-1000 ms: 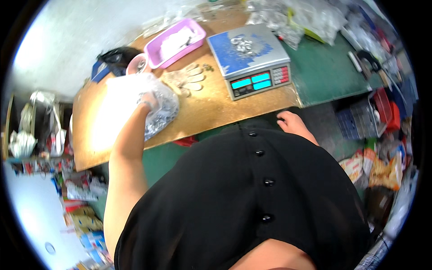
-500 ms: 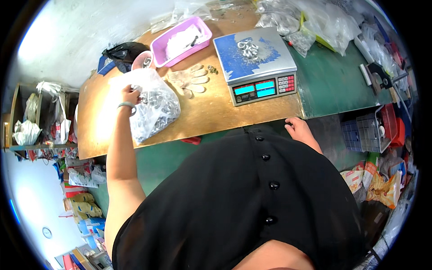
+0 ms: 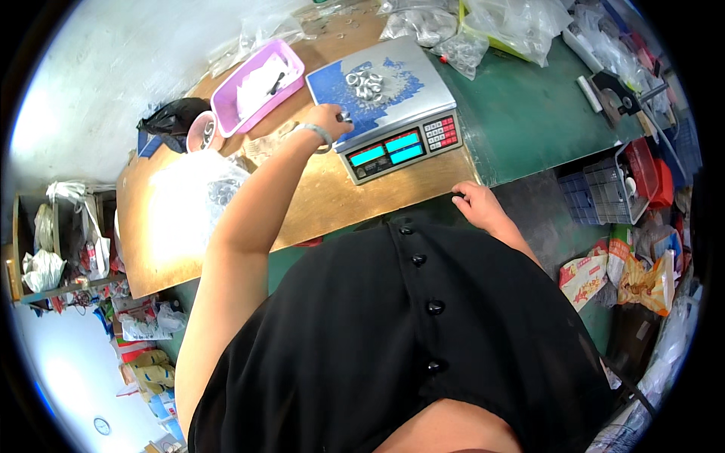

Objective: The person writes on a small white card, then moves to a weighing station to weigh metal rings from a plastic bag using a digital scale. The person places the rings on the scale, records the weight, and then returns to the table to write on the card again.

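My left hand (image 3: pixel 326 123) is over the near left corner of the scale's plate, closed around a few small silvery metal rings (image 3: pixel 345 118) that show at its fingertips. A pile of similar rings (image 3: pixel 367 85) lies on the digital scale (image 3: pixel 408 147), whose metal plate carries worn blue film. The clear plastic bag (image 3: pixel 220 189) of rings stands left of my forearm, which partly covers it. Beneath my left wrist, a pale work glove (image 3: pixel 264 145) shows only in part. My right hand (image 3: pixel 479 205) rests at the table's front edge, thumb and fingers apart, holding nothing visible.
A pink tray (image 3: pixel 225 106) with white plastic inside stands at the back left, beside a small pink bowl (image 3: pixel 204 131) and a black bag (image 3: pixel 175 115). Plastic bags of metal parts (image 3: pixel 423 26) lie behind the scale. A grey crate (image 3: pixel 600 198) stands low at right.
My left hand has moved right from the plastic bag to the scale, bringing metal rings with it. The view has shifted slightly; my right hand stays at the table edge.
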Demonstrator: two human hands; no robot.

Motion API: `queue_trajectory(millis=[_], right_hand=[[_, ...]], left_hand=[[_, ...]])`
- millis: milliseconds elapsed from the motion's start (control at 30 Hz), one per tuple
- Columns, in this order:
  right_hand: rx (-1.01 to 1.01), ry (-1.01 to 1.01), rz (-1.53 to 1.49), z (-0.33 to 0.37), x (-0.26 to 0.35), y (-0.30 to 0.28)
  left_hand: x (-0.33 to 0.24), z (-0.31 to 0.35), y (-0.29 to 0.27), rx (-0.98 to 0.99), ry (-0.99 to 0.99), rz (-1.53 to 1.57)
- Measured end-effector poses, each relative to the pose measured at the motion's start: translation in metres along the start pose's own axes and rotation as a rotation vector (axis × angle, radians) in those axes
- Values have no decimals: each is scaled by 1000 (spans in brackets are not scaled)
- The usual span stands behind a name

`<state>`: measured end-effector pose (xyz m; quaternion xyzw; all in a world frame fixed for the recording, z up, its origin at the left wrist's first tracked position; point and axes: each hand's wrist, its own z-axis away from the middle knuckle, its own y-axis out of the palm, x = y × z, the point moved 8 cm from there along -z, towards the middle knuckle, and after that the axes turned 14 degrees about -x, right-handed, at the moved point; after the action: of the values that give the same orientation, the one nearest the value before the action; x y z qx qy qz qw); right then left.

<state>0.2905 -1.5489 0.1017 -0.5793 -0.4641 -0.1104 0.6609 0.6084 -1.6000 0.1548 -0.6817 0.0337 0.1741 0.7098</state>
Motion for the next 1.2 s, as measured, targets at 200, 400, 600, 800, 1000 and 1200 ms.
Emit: queue_trajectory(millis=[200,400,600,800,1000,1200], right_hand=[[-51,103,-36,21,-19,-20],[-68,135,-36,31,-32,-25],[-46,114,-53,18,-24,-24],[-26,74,-49,13,-23,-16],[14,61,-21,11,-19,-13],[39,39,-28,7,-16,-8]], left_hand=[[-12,-46,42,184,103,-205],[-8,-56,33,212,27,-240],[-6,-52,35,99,55,-224],[-14,-34,30,184,32,-246],[-5,-27,24,172,-30,-194],[1,-14,3,118,-75,-108]])
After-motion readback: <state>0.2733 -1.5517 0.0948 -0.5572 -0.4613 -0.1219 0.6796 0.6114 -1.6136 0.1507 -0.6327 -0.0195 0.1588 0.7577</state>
